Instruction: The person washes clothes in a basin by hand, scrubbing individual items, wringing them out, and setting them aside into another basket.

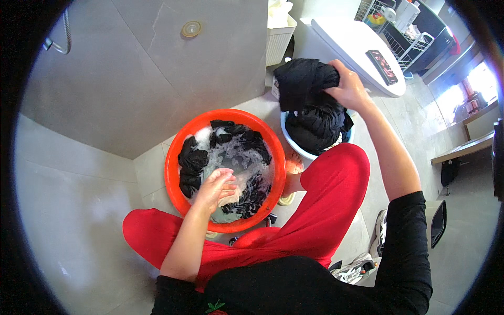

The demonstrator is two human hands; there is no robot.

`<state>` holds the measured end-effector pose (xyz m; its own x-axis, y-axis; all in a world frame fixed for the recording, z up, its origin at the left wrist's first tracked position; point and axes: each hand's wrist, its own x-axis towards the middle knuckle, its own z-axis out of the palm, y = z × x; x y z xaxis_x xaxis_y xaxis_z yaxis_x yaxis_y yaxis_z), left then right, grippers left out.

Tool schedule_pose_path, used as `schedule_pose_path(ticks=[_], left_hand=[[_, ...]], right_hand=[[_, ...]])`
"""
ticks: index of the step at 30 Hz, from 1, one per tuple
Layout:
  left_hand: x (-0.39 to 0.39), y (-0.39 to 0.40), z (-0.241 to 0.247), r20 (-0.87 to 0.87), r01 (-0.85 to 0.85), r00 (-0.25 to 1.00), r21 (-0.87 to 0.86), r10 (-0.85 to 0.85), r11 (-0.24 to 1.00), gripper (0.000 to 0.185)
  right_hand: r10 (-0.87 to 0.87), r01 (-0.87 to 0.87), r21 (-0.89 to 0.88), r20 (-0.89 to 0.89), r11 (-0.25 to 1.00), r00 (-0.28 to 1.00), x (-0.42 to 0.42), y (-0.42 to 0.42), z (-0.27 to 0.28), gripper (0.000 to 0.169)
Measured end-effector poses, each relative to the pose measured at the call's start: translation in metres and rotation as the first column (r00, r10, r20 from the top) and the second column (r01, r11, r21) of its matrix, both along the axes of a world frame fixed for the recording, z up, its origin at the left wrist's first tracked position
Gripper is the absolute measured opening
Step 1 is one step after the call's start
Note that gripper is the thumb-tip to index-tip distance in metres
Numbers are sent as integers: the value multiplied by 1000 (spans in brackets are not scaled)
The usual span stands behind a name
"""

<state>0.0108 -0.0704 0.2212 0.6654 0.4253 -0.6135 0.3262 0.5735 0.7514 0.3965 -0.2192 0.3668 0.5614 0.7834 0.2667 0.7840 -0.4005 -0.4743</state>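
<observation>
My right hand [348, 86] grips a bunched black garment [301, 80] above a light-blue basin [290, 139]. More black clothing [315, 130] is heaped in that basin, and the held cloth hangs against the heap. Over an orange-red plastic tub [278, 189] my left hand [216, 187] hovers with fingers apart, holding nothing. Sudsy water [232, 157] fills the tub. Black clothes [193, 161] lie along its left and upper sides. A dark patterned cloth [252, 197] and a pale beige cloth [232, 195] are soaking nearer the front, partly hidden by the hand.
A toilet with a shut white lid [354, 51] stands beyond the basin, a phone [382, 67] lying on it. A white bin [280, 39] is beside the grey tiled wall [130, 78]. Sneakers [354, 269] sit on the floor at my right. A wire cart [409, 47] stands farther back.
</observation>
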Motion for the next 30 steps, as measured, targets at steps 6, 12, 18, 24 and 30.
schedule_pose_path(ticks=[6, 12, 18, 24, 30], left_hand=[[-15, 19, -18, -126, 12, 992, 70, -3, 997, 24], [-35, 11, -27, -256, 13, 967, 78, 8, 997, 23], [-58, 16, -29, -310, -54, 947, 102, 84, 993, 26], [-52, 43, -19, -298, 0, 954, 141, 43, 990, 24], [-52, 78, -11, -127, -179, 971, 175, 203, 968, 32]], right_hand=[[-235, 239, -312, 51, 920, 971, 78, -18, -114, 64], [-226, 250, -789, 145, 562, 963, 74, -24, -224, 70], [-210, 231, -817, 138, 529, 968, 94, 1, -211, 74], [-142, 217, -723, 165, 656, 976, 123, 0, -202, 70], [354, -476, -522, -321, 708, 878, -4, 111, -108, 47]])
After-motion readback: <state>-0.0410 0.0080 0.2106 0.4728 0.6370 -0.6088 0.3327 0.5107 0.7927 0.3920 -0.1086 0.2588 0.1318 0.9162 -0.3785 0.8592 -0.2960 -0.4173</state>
